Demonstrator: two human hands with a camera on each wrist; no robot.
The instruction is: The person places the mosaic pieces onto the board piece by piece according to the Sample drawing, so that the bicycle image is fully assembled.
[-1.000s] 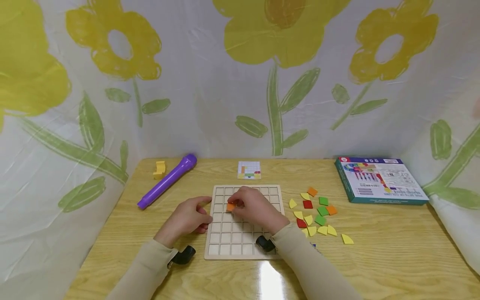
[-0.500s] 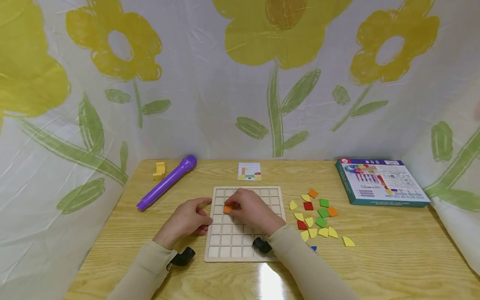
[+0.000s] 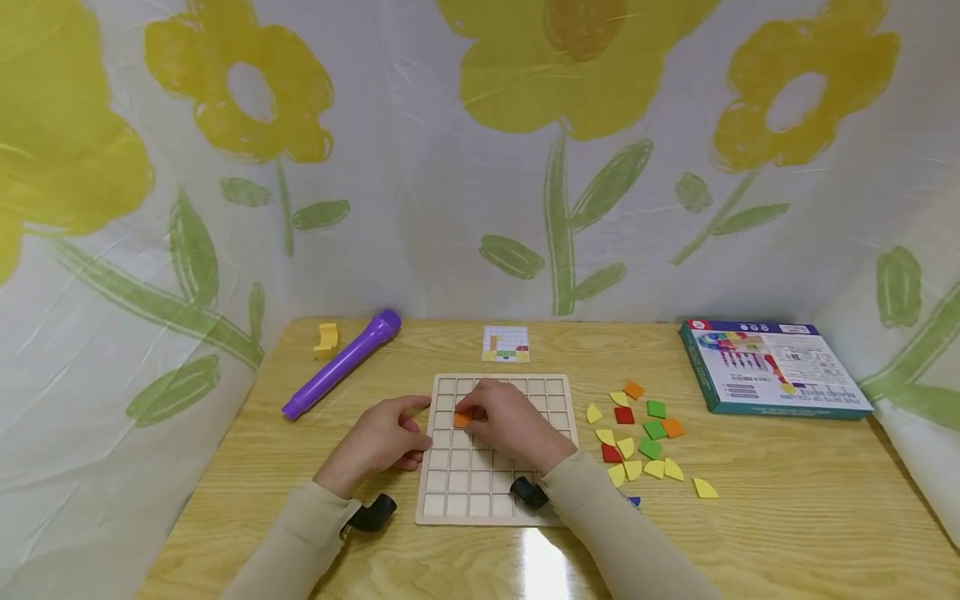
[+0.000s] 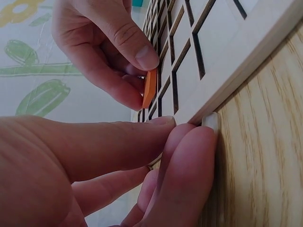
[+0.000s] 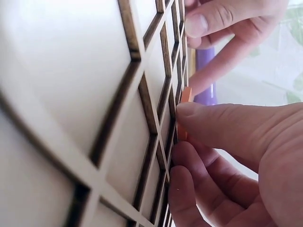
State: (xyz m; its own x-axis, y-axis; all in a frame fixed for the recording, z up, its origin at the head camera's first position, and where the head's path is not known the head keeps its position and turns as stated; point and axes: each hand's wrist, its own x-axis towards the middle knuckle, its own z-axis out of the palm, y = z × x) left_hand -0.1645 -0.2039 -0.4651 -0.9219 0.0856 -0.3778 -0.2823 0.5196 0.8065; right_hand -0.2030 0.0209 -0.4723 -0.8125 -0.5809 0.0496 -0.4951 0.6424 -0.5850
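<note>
In the head view, just below centre, the right hand [image 3: 510,422] pinches 1 orange tile [image 3: 462,419] over the grid board [image 3: 480,481]; the left hand [image 3: 381,435] has thumb and index finger spread at the board's left edge. In the left wrist view, at upper centre, the tile shows its narrow side, long axis nearly vertical, top leaning slightly right. In the right wrist view, right of centre, it leans the same way.

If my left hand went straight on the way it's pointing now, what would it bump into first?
The grid board: your left hand has its fingertips at that edge. Beyond it, your right hand looks next, though depth is unclear.
</note>
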